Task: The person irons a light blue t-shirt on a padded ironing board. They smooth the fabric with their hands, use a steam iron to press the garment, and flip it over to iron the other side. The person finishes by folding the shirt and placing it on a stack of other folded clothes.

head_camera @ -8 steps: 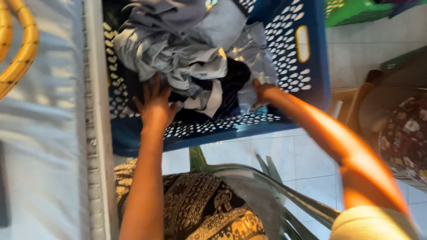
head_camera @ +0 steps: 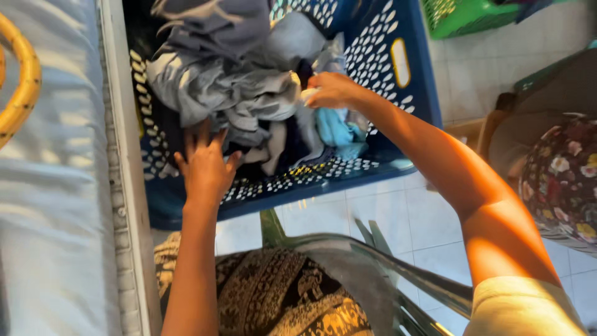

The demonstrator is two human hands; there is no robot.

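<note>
Basket (head_camera: 407,62) is full of clothes (head_camera: 230,87); left hand (head_camera: 205,165) spread at the near edge, right hand (head_camera: 333,90) pinching grey cloth.

grey clothes (head_camera: 224,87) | crumpled heap | in blue perforated laundry basket (head_camera: 398,62) | turquoise cloth (head_camera: 339,130) beside

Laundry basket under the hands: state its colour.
Dark blue basket, perforated walls showing white through the holes; head view shows it best.
</note>
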